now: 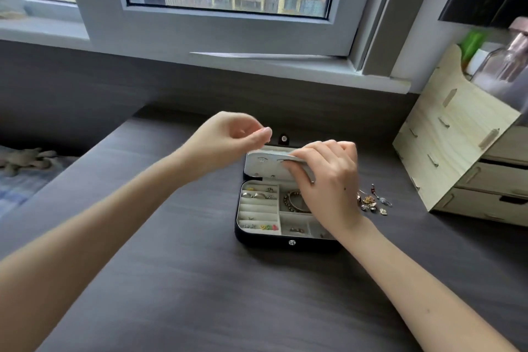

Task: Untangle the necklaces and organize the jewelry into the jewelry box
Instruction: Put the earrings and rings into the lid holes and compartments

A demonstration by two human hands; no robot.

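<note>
Left forearm [100, 223] foremost; left grip [228, 137] curled, hold unclear; right grip [328, 177] pinches jewelry box flap [268, 161].

The jewelry box [285, 243] is sitting open toward the desk's [171, 280] far edge, with rings [258, 195] lying in its left compartments and a bracelet [290, 200] right of them. Just beside its right side, loose charms [371, 204] are lying, and a drawer unit [457, 151] is standing at the right edge.

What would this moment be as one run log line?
jewelry box open on desk | right hand grips lid panel | left hand raised, fingers curled, contents unclear | loose jewelry on desk beside box
</note>
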